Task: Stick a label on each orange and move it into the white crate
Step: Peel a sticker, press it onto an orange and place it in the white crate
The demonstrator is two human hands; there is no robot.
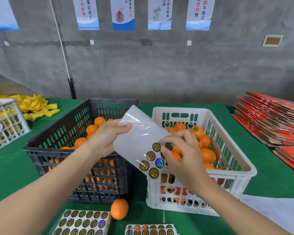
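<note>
While the left hand grips the sheet before the white crate, the right hand pinches one shiny label.

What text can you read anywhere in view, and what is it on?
"事后返工": second poster from left.
"讲究方法": third poster.
"符合标准": fourth poster.
"不放过", "坚持做": fifth poster.
Round labels and white paper: too small to read.

Three crates, three label sheets, one loose orange, perhaps five posters.
</note>
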